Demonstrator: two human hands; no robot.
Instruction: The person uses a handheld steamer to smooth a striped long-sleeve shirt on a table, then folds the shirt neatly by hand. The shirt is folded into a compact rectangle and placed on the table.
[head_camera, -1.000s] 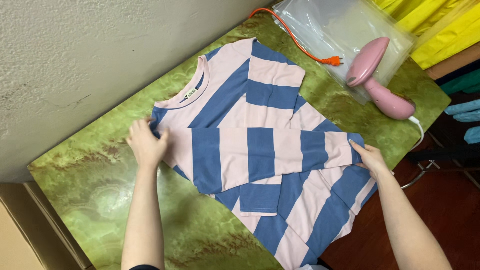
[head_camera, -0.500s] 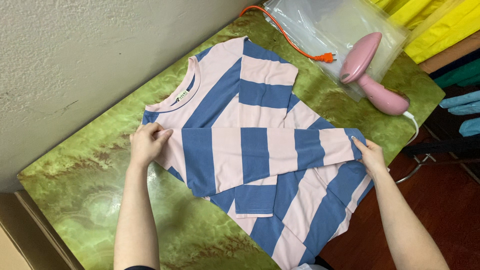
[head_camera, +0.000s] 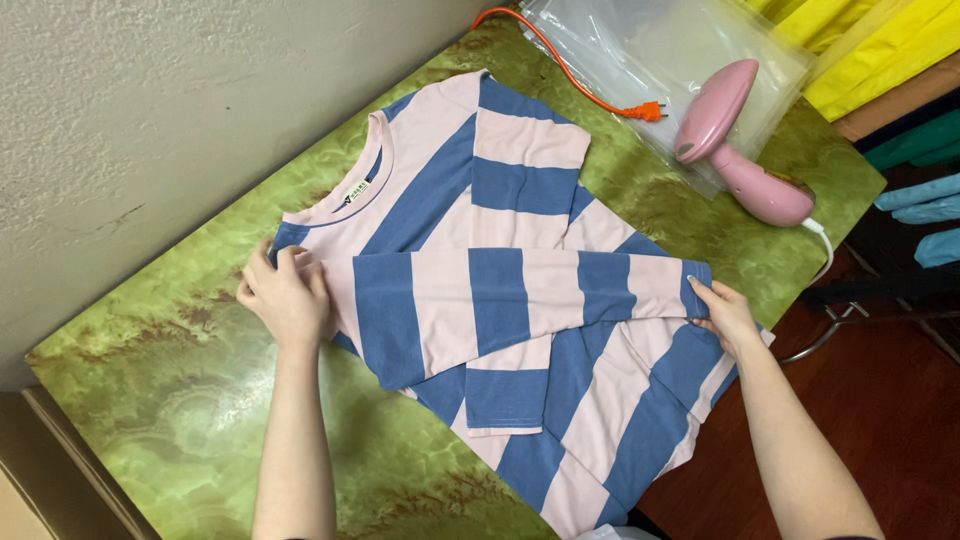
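Head view: one camera looks down on a person's two bare arms over a striped garment.
Table (head_camera: 150, 400): green marbled top, it lies under both hands and carries everything; its bare part is just to the outside of the left hand, so the cloth has a flat place to be smoothed on.
Long-sleeved shirt (head_camera: 500, 200): pink and blue stripes, spread flat between the two hands, with the collar beyond the left hand toward the wall and the hem hanging over the near edge of the table.
Folded sleeve (head_camera: 520, 290): laid across the body of the shirt from one hand to the other, it seems held at both ends so that it stays straight.
Plastic bag (head_camera: 680, 50): clear and flat, well beyond the right hand at the far corner.
Garment steamer (head_camera: 740, 150): pink, lying on its side on the bag, well apart from the right hand, out of the way of the cloth.
Left hand (head_camera: 285, 295): fingers curled, pinching the shoulder fold of the shirt and pressing it down.
Right hand (head_camera: 725, 312): fingers together, pinching the cuff end of the sleeve.
Orange cord (head_camera: 570, 75): with its plug free, it lies beyond the shirt, far from both hands.
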